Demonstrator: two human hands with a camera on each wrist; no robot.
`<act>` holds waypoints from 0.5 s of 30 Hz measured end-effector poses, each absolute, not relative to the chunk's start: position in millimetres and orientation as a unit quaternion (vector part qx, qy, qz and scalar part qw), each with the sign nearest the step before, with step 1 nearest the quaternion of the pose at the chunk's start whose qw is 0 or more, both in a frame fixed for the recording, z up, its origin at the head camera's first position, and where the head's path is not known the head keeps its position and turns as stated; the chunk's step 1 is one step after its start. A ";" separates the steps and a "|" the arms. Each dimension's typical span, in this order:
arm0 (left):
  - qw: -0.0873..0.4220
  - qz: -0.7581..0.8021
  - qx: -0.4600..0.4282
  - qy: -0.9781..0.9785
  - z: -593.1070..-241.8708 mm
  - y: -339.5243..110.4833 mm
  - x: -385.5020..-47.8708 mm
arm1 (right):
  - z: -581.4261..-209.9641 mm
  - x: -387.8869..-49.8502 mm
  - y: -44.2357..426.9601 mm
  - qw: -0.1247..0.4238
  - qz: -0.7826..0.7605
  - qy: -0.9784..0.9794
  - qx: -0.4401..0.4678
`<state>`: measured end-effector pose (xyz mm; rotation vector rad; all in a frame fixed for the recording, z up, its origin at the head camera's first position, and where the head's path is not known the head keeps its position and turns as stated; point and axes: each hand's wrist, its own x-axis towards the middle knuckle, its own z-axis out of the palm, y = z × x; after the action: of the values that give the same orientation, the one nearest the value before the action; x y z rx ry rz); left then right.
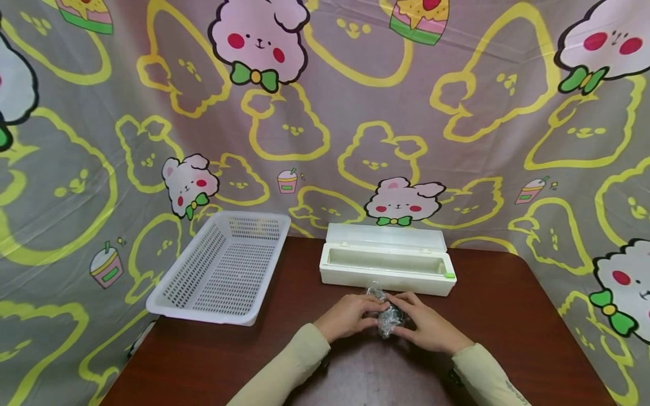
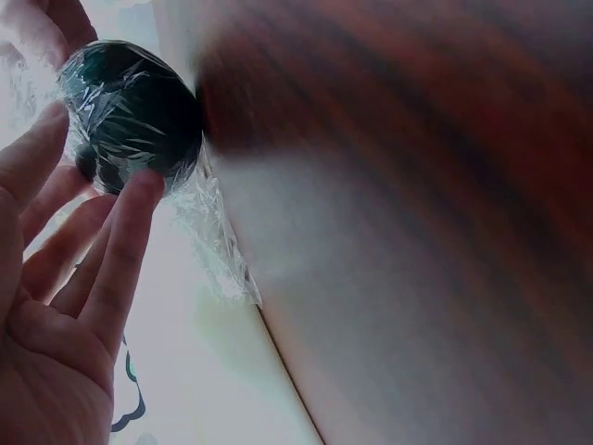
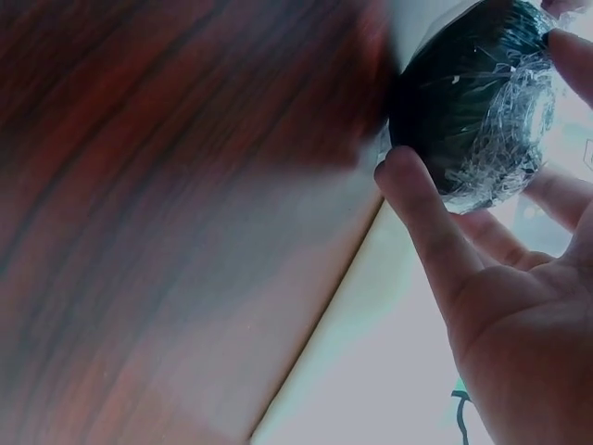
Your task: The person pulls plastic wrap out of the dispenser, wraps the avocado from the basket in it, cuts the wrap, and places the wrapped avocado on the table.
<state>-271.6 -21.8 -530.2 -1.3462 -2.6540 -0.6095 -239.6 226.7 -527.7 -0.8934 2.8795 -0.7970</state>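
A dark, round object (image 1: 390, 321) wrapped in crinkled cling film sits between the two hands, low over the table. My left hand (image 1: 352, 317) holds it from the left, thumb and fingers against the film in the left wrist view. From the right, my right hand (image 1: 426, 327) grips it with thumb and fingers spread around its side. The wrapped object (image 2: 130, 111) looks dark green up close, and a loose tail of cling film (image 2: 220, 246) trails from it. Bunched film covers one side of the object (image 3: 454, 111) in the right wrist view. What exactly lies inside cannot be told.
Just beyond the hands stands a long white box (image 1: 388, 280), perhaps a cling film dispenser, its lid (image 1: 386, 235) raised and a green tab at its right end. A white perforated basket (image 1: 271, 270) occupies the table's left side. Patterned cloth (image 1: 325, 101) hangs behind the brown table (image 1: 508, 316).
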 end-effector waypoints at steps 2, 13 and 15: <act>0.056 -0.204 -0.442 -0.872 -531.0 -21.6 -271.6 | -528.1 -239.6 226.6 0.009 -0.257 0.924 -0.284; 0.074 -0.177 -0.424 -0.885 -530.0 -16.7 -271.2 | -529.2 -242.8 226.6 -0.023 -0.260 0.921 -0.288; 0.080 -0.176 -0.424 -0.885 -529.7 -15.8 -271.1 | -529.3 -242.9 227.0 -0.023 -0.261 0.921 -0.288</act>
<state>-271.1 -15.8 -529.7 -1.2674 -2.6481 -0.5252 -242.9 227.0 -529.3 -0.9172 2.9379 -0.8324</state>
